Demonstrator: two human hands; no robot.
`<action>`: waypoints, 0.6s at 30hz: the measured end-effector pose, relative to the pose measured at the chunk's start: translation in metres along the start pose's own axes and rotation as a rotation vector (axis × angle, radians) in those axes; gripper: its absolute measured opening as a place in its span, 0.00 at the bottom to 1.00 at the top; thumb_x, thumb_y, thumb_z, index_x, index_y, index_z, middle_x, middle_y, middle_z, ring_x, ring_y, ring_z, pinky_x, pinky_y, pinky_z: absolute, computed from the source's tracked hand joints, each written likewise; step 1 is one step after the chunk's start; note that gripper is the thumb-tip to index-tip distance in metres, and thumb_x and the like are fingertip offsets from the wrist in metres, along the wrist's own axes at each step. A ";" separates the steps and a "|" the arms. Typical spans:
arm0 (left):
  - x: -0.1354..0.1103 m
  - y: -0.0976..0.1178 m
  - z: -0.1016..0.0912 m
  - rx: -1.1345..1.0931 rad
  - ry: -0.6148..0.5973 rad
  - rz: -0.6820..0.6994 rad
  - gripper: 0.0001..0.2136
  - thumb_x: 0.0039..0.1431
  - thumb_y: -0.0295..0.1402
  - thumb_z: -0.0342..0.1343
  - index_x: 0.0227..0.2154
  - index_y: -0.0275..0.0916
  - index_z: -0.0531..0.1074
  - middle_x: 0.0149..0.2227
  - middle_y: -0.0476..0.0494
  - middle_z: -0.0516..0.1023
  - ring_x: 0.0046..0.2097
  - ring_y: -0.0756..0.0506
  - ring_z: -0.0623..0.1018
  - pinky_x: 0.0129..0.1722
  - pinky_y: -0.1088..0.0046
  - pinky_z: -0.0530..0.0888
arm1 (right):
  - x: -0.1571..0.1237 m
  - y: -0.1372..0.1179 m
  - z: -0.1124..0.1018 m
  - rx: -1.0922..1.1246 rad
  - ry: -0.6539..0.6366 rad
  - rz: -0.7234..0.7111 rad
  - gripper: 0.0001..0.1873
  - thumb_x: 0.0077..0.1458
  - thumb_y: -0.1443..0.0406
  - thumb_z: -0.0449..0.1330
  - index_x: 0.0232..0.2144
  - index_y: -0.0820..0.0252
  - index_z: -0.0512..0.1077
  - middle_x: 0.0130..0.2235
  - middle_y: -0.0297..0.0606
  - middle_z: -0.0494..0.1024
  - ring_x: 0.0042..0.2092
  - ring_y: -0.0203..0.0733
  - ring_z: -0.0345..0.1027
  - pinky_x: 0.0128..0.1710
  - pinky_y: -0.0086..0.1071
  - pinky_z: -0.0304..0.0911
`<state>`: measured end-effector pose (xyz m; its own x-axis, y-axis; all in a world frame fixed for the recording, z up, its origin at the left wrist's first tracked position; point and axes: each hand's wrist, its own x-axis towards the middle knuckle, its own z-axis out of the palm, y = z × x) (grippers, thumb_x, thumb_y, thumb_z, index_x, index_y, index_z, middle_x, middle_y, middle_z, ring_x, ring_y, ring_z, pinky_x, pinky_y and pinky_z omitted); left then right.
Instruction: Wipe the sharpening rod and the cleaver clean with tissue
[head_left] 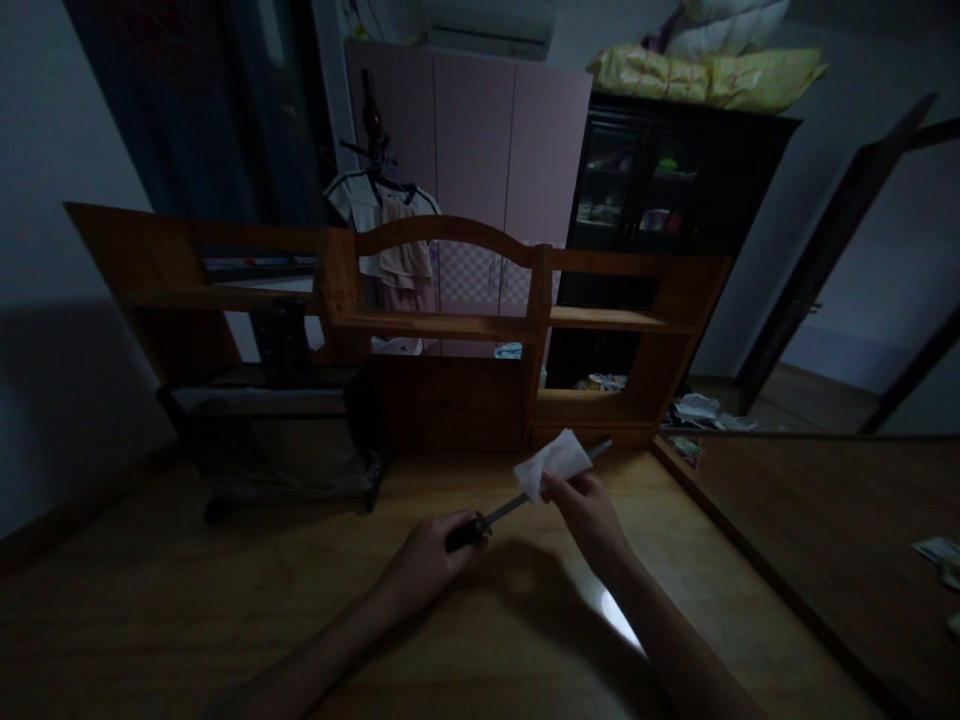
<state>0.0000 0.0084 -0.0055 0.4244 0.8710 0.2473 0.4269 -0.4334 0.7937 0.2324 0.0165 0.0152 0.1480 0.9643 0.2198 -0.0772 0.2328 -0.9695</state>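
My left hand (pixel 429 562) is closed around the black handle of a sharpening steel (pixel 508 508), which has a small guard and a long thin grey rod. The rod points up and to the right, away from me. In my right hand (pixel 589 512), a white tissue (pixel 559 462) is pinched between thumb and fingers and lies folded against the rod. It hides part of the rod, and the tip (pixel 602 447) sticks out past it. Both hands are above a pale wooden surface (pixel 315 590).
A wooden shelf unit (pixel 442 326) runs across the back of the surface. At left stands a dark rack with clear plastic on it (pixel 281 440). A raised wooden edge (pixel 750 545) borders the right side. Pink cabinets (pixel 472 150) and a black cupboard (pixel 675 180) stand beyond.
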 end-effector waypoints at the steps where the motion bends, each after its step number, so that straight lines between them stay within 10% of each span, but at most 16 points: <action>1: 0.000 -0.001 0.000 0.007 0.003 -0.003 0.09 0.56 0.37 0.54 0.34 0.39 0.76 0.34 0.47 0.79 0.36 0.45 0.77 0.35 0.76 0.68 | 0.003 0.000 -0.003 0.060 0.043 -0.003 0.13 0.47 0.58 0.66 0.24 0.63 0.74 0.27 0.35 0.75 0.31 0.38 0.68 0.33 0.30 0.60; 18: -0.003 -0.001 0.003 0.008 0.007 0.023 0.08 0.57 0.37 0.54 0.34 0.40 0.76 0.33 0.47 0.79 0.36 0.46 0.77 0.36 0.76 0.68 | 0.033 -0.021 -0.054 0.457 0.304 -0.155 0.15 0.43 0.58 0.68 0.35 0.56 0.74 0.35 0.31 0.76 0.38 0.35 0.71 0.39 0.27 0.68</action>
<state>0.0008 0.0050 -0.0086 0.4282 0.8625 0.2696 0.4235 -0.4551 0.7833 0.2920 0.0370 0.0374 0.4632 0.8505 0.2491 -0.4410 0.4650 -0.7676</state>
